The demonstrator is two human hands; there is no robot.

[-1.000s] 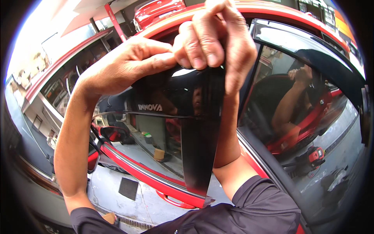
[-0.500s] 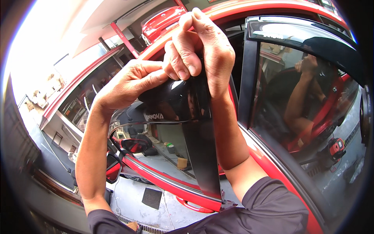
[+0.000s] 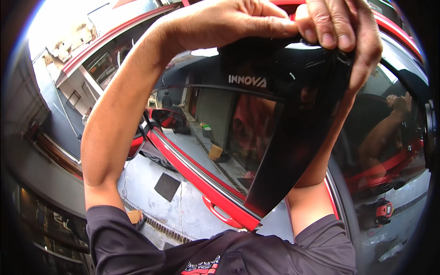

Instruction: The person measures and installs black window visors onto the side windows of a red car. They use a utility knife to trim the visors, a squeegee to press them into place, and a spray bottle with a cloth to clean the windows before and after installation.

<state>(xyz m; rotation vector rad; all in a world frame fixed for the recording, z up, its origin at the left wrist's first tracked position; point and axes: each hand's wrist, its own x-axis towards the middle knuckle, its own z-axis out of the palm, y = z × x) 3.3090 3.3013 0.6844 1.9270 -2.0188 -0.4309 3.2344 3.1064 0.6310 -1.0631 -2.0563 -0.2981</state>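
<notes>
A glossy black window visor (image 3: 201, 68) with pale lettering runs along the top of an open red car door (image 3: 183, 170). My left hand (image 3: 243, 20) is closed at the visor's upper edge, with its thumb stretched along that edge and its other fingers partly hidden. Beside it, my right hand (image 3: 341, 27) curls over the visor's upper rear corner, fingertips pressing on the front face. The two hands almost meet. Below the visor, the dark door glass (image 3: 220, 119) reflects the workshop, and a wide black pillar (image 3: 298, 137) borders it.
The door mirror (image 3: 170, 120) shows at the left. At the right, a dark rear window (image 3: 385, 123) reflects my arm. A dark square mat (image 3: 167, 187) lies on the grey floor (image 3: 160, 220), close to a drain grate (image 3: 160, 227).
Both hands and the door now appear further right, with the hands higher in view. My right hand's raised finger pinch has come down, and its fingers now lie over the visor's corner.
</notes>
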